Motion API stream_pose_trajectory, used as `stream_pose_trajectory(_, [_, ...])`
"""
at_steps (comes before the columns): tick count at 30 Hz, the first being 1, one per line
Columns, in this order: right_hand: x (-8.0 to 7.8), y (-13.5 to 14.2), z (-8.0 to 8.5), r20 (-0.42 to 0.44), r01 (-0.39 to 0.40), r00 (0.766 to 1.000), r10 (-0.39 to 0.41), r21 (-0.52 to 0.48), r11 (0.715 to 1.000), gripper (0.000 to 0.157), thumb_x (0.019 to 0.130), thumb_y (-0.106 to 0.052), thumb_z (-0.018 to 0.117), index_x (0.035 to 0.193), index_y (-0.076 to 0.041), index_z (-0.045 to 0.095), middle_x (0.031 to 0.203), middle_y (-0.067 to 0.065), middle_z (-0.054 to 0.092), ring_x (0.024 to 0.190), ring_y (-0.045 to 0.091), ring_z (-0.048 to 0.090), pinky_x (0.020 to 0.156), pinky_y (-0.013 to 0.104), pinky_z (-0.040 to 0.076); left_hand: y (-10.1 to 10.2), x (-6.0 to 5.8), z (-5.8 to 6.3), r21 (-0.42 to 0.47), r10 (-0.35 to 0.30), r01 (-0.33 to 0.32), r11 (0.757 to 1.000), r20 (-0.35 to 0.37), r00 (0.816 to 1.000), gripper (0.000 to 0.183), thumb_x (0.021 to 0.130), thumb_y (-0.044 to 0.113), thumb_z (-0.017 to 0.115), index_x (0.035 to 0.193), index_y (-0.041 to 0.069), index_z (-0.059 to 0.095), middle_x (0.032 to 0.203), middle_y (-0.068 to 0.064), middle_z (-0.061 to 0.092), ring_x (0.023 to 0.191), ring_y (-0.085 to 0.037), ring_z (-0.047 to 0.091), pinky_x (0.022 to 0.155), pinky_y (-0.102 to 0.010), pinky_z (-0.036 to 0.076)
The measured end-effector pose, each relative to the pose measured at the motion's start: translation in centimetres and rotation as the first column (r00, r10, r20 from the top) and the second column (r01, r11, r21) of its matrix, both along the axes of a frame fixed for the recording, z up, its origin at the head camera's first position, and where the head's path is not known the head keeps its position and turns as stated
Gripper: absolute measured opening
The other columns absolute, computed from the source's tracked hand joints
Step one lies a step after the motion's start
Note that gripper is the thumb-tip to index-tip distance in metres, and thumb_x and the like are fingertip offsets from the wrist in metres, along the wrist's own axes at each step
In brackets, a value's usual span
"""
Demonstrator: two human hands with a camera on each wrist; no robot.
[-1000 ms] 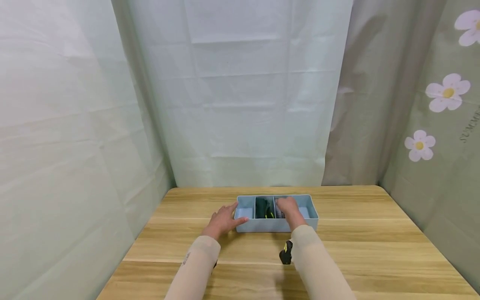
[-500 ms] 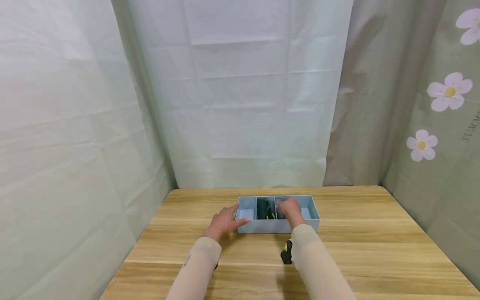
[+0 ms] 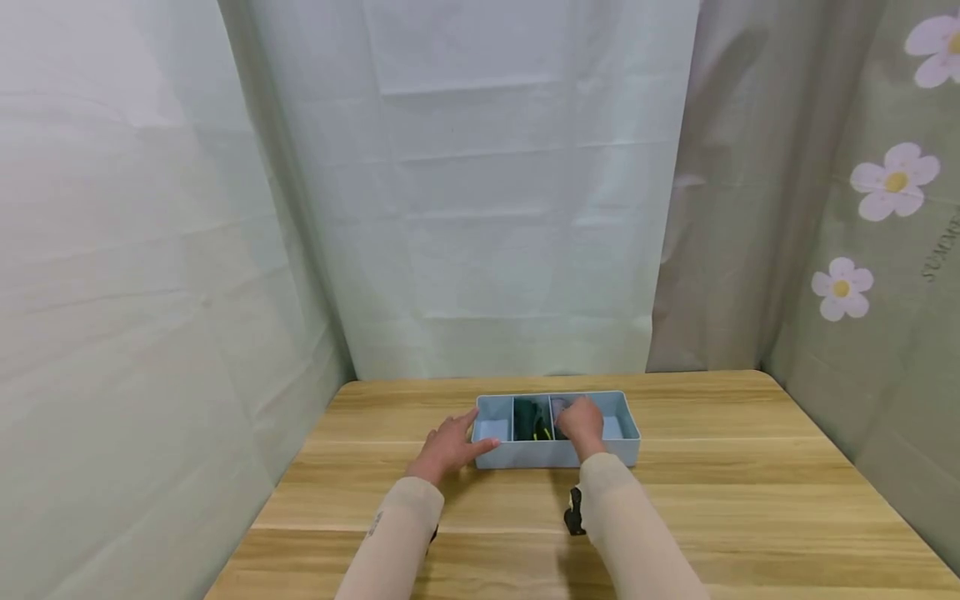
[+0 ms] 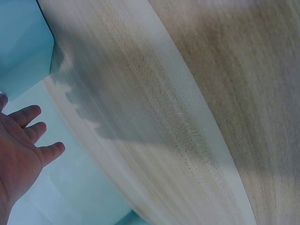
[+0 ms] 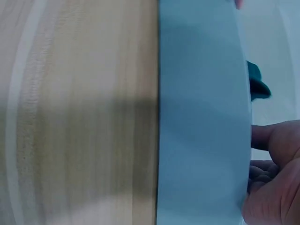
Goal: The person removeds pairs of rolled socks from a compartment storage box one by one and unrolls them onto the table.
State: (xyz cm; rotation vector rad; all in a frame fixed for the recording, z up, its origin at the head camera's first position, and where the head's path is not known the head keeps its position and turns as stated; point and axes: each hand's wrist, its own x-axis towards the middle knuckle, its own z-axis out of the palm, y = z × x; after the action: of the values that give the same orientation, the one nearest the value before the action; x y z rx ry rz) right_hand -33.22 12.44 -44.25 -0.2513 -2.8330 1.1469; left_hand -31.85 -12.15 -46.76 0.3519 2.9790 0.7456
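A light blue box (image 3: 525,455) with upright dividers stands on the wooden table. My left hand (image 3: 447,446) is at its left end, fingers spread and thumb along the front wall; the left wrist view shows this hand (image 4: 21,150) with fingers apart. My right hand (image 3: 583,423) reaches down into a compartment right of the middle, beside a grey cloth item (image 3: 561,405). In the right wrist view the right hand (image 5: 276,173) has bent fingers, their tips hidden behind the box wall. A dark green cloth item (image 3: 527,419) with yellow marks fills the compartment to the left.
The box's far left (image 3: 492,429) and far right (image 3: 612,427) compartments show bare floors. Pale curtains (image 3: 495,208) hang behind the table and on both sides. A black wrist device (image 3: 574,512) sits below the right sleeve.
My right hand shifts slightly within its compartment, and more of the grey cloth shows beside it. The left hand keeps its place at the box's left end.
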Motion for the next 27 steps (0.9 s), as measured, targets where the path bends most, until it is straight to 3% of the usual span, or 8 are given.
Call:
stream_pose_trajectory(4, [0.44, -0.22, -0.31, -0.038, 0.006, 0.999, -0.005, 0.036, 0.999, 0.037, 0.097, -0.004, 0.05, 0.06, -0.007, 0.049, 0.065, 0.01, 0.053, 0.059, 0.021, 0.045, 0.055, 0.034, 0.041, 0.19, -0.02, -0.24, 0.012, -0.007, 0.007, 1.0, 0.005, 1.0, 0.088, 0.089, 0.064, 0.061, 0.155, 0.013, 0.035, 0.151, -0.015, 0.043, 0.143, -0.044, 0.026, 0.112, -0.066, 0.019])
stream_pose_trajectory(14, [0.12, -0.14, -0.98, -0.054, 0.11, 0.992, -0.111, -0.024, 0.994, 0.028, 0.093, -0.006, 0.058, 0.065, -0.005, 0.055, 0.067, 0.008, 0.051, 0.063, 0.023, 0.047, 0.055, 0.034, 0.042, 0.34, -0.09, -0.26, 0.004, -0.01, 0.01, 1.0, -0.003, 1.0, 0.087, 0.089, 0.064, 0.061, 0.155, 0.014, 0.035, 0.15, -0.016, 0.045, 0.143, -0.045, 0.028, 0.111, -0.067, 0.02])
stream_pose_trajectory(19, [0.27, -0.24, -0.8, -0.069, 0.179, 0.98, -0.188, -0.119, 0.977, 0.012, 0.088, -0.001, 0.059, 0.083, 0.005, 0.068, 0.082, 0.018, 0.065, 0.072, 0.028, 0.057, 0.061, 0.041, 0.05, 0.32, -0.1, -0.14, -0.003, -0.009, 0.009, 1.0, -0.003, 1.0, 0.087, 0.089, 0.064, 0.06, 0.155, 0.014, 0.035, 0.15, -0.016, 0.044, 0.143, -0.045, 0.027, 0.111, -0.067, 0.019])
stream_pose_trajectory(23, [0.46, -0.19, -0.62, -0.076, 0.188, 0.976, -0.204, -0.177, 0.966, 0.021, 0.088, 0.001, 0.057, 0.102, 0.009, 0.07, 0.102, 0.025, 0.068, 0.089, 0.037, 0.064, 0.073, 0.048, 0.054, 0.16, -0.03, 0.11, 0.004, -0.009, 0.009, 1.0, -0.001, 1.0, 0.087, 0.089, 0.064, 0.061, 0.155, 0.013, 0.036, 0.15, -0.016, 0.045, 0.143, -0.045, 0.027, 0.111, -0.067, 0.02])
stream_pose_trajectory(27, [0.4, -0.14, -0.51, -0.089, 0.192, 0.973, -0.213, -0.197, 0.961, 0.031, 0.087, 0.001, 0.055, 0.113, 0.009, 0.068, 0.114, 0.027, 0.066, 0.103, 0.042, 0.062, 0.083, 0.051, 0.053, -0.09, -0.03, 0.48, -0.007, -0.013, 0.013, 1.0, -0.002, 1.0, 0.087, 0.089, 0.063, 0.062, 0.154, 0.012, 0.036, 0.148, -0.017, 0.047, 0.142, -0.045, 0.029, 0.11, -0.068, 0.021])
